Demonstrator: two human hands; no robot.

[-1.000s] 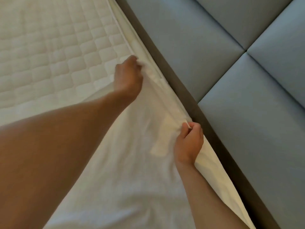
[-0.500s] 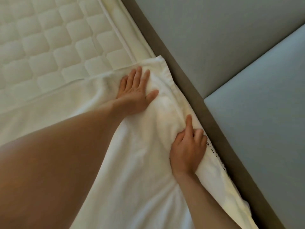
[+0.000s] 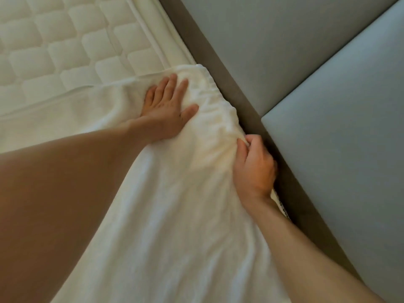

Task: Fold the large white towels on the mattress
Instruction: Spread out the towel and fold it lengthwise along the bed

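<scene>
A: Head view first: where do we have the towel (image 3: 175,204)?
B: Spread over the quilted mattress (image 3: 65,51), its bunched edge just beside the grey padded panels (image 3: 328,106).
A: And our hands?
B: Our left hand (image 3: 168,110) lies flat on it near the corner, fingers straight and spread. Our right hand (image 3: 253,169) pinches a gathered fold at that edge, fingers curled.

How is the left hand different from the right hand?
The left hand lies flat, fingers spread, pressing the towel; the right hand is curled, pinching a bunched edge. The left hand is nearer the towel's corner, the right hand beside the grey bed frame. Both touch the towel.
</scene>
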